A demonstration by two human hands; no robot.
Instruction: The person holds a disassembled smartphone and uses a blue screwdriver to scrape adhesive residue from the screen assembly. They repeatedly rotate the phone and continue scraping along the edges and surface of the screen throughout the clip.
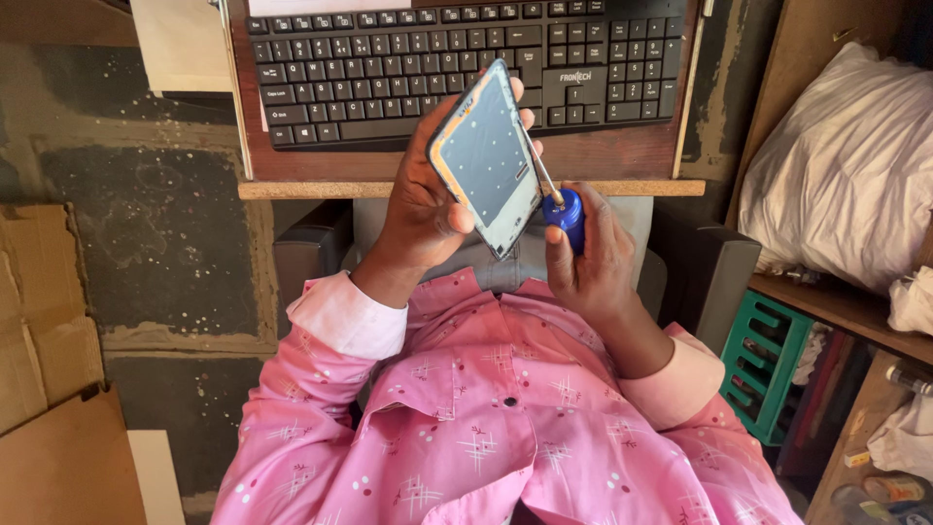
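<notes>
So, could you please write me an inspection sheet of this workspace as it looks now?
Surface: wooden keyboard tray carrying a black keyboard.
Job's things: opened phone, tilted; blue-handled screwdriver, its tip at the phone's right edge.
Clutter: cardboard on the floor at left; white bag and green crate on the shelves at right.
Grippers: left hand holds the phone; right hand grips the screwdriver.
Cables: nothing seen.
Surroundings: stained concrete floor; pink patterned shirt.
</notes>
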